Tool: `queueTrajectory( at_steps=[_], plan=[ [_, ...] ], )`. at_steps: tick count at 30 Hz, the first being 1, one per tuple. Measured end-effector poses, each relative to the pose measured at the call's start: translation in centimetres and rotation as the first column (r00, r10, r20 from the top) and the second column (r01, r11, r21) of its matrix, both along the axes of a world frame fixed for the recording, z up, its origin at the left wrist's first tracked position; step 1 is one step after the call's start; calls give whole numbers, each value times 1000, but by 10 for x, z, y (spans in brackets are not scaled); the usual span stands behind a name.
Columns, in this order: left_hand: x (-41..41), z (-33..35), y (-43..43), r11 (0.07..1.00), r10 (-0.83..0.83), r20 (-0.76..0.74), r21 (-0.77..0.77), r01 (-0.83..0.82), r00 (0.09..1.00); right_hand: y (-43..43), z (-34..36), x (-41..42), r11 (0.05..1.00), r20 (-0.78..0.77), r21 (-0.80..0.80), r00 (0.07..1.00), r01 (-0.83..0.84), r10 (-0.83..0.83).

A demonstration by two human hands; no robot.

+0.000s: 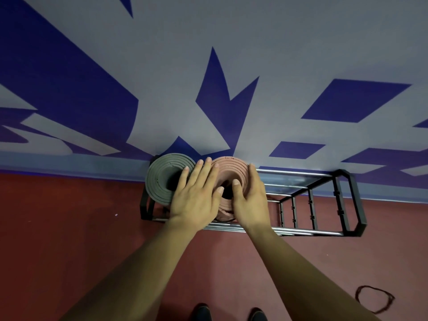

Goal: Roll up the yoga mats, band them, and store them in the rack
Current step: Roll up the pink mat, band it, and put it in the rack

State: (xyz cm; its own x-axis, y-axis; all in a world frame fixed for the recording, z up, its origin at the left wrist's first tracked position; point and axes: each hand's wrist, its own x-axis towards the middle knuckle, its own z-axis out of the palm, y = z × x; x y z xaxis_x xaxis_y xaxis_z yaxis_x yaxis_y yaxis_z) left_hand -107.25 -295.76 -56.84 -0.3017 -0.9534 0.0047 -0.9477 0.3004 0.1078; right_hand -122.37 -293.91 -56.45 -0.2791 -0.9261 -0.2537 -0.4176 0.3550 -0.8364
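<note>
Item: pink mat (pixel 231 167), rolled, standing on end in the rack (pixel 347 205) at frame centre, touching the grey mat (pixel 159 181) to its left.

Handling: likely light, soft foam that is grippy rather than slick. The coils look loose around an open core and may spring apart, so it is best clasped round the outer wall.

Left hand (pixel 196 195): flat, fingers straight, pressing the top.

Right hand (pixel 250 198): fingers extended over the right rim, thumb by the core, holding nothing.

Also: dark loop (pixel 375 298) on the floor, lower right — whether the pink mat is banded is hidden.
</note>
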Motion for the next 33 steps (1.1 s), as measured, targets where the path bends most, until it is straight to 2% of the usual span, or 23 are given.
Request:
queueTrajectory(
  at_steps=[12,23,33],
  plan=[
    [0,-7,1,999,5,49,-46,-3,999,-4,-5,3,999,-21,49,1000,-3,4],
    [-2,6,0,998,-9,85,57,4,996,1,4,-2,998,-58,69,998,-11,15],
    [-5,35,3,981,-117,129,167,95,985,13,21,-4,998,-167,56,986,-10,19]
  ],
)
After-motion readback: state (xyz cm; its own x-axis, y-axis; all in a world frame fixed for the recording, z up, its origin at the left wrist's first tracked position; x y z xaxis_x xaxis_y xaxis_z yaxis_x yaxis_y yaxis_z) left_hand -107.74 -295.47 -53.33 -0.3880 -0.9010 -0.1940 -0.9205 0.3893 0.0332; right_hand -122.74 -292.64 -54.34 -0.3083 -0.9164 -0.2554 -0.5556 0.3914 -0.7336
